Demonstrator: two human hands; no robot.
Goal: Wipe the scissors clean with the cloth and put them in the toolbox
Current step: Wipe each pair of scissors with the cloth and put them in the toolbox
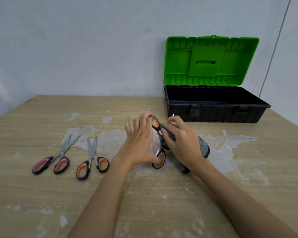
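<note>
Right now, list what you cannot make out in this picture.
All in the head view:
- Blades of the held scissors: mostly covered by the cloth and the right hand.
- How clean those blades are: hidden.
- Toolbox floor: near wall hides it, interior too dark.
- Left hand thumb tip: tucked in the lower handle loop.
- Table front edge: cut off by the frame.

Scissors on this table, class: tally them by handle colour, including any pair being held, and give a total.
Orange-handled scissors: 2, one on the table, one held in the hands
Pink-handled scissors: 1
Total: 3
</note>
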